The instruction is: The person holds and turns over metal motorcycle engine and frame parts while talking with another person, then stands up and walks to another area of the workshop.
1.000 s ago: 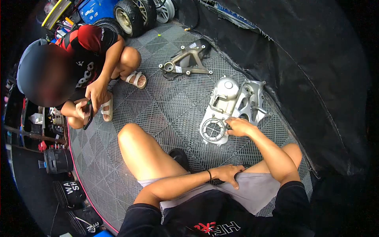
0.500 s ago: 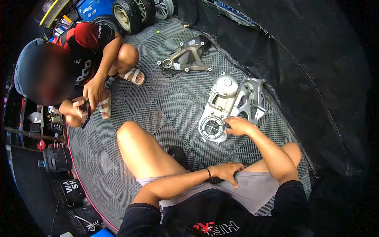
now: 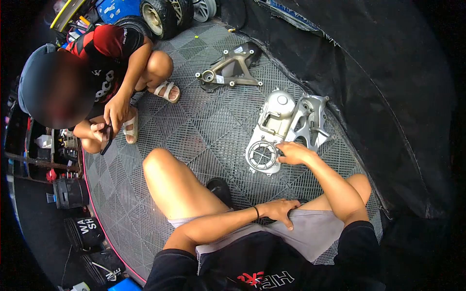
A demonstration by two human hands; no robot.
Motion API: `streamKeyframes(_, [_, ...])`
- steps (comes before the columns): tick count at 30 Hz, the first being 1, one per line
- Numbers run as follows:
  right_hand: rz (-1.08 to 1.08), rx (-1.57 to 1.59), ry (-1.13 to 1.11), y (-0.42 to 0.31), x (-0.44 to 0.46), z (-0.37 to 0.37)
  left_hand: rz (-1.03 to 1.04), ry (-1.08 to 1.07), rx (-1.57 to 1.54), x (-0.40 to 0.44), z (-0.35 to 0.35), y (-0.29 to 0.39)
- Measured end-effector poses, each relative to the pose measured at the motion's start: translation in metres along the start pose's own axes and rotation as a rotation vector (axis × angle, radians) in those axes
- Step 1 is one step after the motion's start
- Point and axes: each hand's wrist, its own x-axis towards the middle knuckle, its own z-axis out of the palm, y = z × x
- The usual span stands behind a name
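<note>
Head view: right hand grip is loose, fingers part-spread and clasping nothing, tips at the round-vent end of the silver cover, maybe lightly steadying it; left hand rests fingers apart on the grey shorts, likely just parked. Cover lies flat on the floor mat, seemingly for support and a full view of its face, right beside a silver bracket. Bronze-toned bracket sits apart, farther out, probably to leave working space.
</note>
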Motion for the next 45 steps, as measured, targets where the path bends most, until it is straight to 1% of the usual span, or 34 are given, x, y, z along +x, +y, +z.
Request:
streamKeyframes(3, [-0.017,0.000,0.003,-0.008,-0.005,-0.007,0.055,0.036,0.045,0.000,0.000,0.001])
streamKeyframes(8, [-0.023,0.008,-0.011,-0.003,-0.001,-0.002,0.080,0.086,0.135,-0.001,0.000,0.003])
streamKeyframes(11, [0.012,-0.019,-0.036,-0.006,-0.003,-0.001,0.080,0.083,0.156,-0.001,-0.001,0.008])
streamKeyframes(14, [-0.094,-0.001,0.017,0.007,0.000,0.012,0.066,0.086,0.156,-0.004,-0.002,0.016])
streamKeyframes(18, [-0.095,-0.004,0.025,0.006,-0.002,0.011,0.083,0.092,0.172,-0.002,0.002,0.013])
streamKeyframes(21, [-0.087,-0.005,0.024,0.005,-0.005,0.010,0.137,0.100,0.179,0.000,0.002,0.010])
streamKeyframes(27, [-0.085,-0.022,0.028,0.011,-0.004,0.019,0.056,0.011,0.107,-0.001,-0.002,0.016])
streamKeyframes(35, [-0.044,-0.007,-0.008,0.002,-0.013,0.009,0.083,-0.003,0.144,0.006,-0.001,0.012])
streamKeyframes(42, [-0.042,0.029,0.003,0.010,-0.019,0.014,0.039,0.009,0.132,0.005,0.000,0.019])
streamKeyframes(45, [-0.022,0.018,0.009,0.012,-0.020,0.017,0.086,0.033,0.157,0.007,0.002,0.017])
